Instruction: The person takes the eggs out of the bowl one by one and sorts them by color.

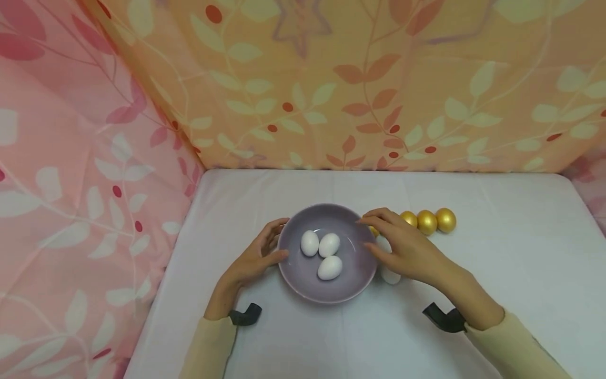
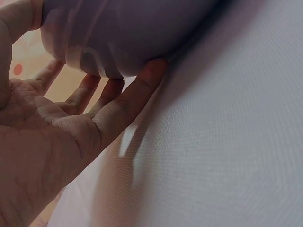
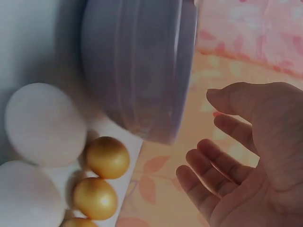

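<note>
White table (image 1: 293, 342): cloth-looking top, under all this stuff
Purple bowl (image 1: 303, 287): right between my hands
My left hand (image 1: 260, 252): gripping the bowl's side, fingers spread on the outer wall, thumb up at the rim
My right hand (image 1: 402, 247): by the opposite rim, fingers apart, loosely bent
White eggs (image 1: 330, 268): three inside the bowl, two more beside it
Gold balls (image 1: 427, 222): in a row past my right hand

- From where I stand, I can read no words, numbers or brands on the bowl (image 1: 326, 290), the white eggs (image 1: 330, 268) or the gold balls (image 1: 427, 222).
- None on the orange cloth (image 1: 303, 131) at twelve o'clock or the pink cloth (image 1: 78, 173) at nine.
- The dark wrist bands (image 1: 247, 315) show no readable label.
</note>
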Demonstrator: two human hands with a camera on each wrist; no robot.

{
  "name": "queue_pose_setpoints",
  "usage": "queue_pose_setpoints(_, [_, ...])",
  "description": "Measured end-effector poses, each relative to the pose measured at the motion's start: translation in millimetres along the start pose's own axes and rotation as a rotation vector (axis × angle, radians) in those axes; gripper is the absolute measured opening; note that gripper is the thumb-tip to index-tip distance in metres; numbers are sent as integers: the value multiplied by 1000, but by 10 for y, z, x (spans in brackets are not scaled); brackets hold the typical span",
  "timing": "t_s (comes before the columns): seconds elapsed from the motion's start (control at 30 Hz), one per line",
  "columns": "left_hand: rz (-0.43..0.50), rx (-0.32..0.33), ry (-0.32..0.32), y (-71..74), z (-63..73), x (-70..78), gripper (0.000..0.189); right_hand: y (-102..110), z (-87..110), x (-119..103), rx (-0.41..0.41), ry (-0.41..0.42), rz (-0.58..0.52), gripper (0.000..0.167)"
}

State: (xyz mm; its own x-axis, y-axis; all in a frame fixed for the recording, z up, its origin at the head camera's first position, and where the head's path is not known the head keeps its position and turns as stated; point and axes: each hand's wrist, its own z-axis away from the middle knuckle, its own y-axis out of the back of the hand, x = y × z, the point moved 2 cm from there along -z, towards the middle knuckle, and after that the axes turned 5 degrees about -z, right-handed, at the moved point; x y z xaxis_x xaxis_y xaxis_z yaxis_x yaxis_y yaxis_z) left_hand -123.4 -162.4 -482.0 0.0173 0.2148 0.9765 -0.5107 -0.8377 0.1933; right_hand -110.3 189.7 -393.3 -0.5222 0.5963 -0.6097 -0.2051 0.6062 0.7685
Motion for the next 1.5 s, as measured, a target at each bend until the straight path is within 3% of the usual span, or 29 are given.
queue_pose_setpoints(0.53, [14,-8,-2,3,-13,22,74,-119,-353,-165,-149,86,-11,36])
queue_pose_setpoints(0.73, [13,-11,-9,6,-19,17,73,-174,-462,-186,-213,78,-10,31])
queue_pose_setpoints(1.27, [18,-15,-6,35,-4,-9,73,-332,-781,-254,-363,126,84,26])
queue_pose_setpoints(1.5, [39,-24,1,2,5,-19,73,-447,-839,-278,-422,186,90,27])
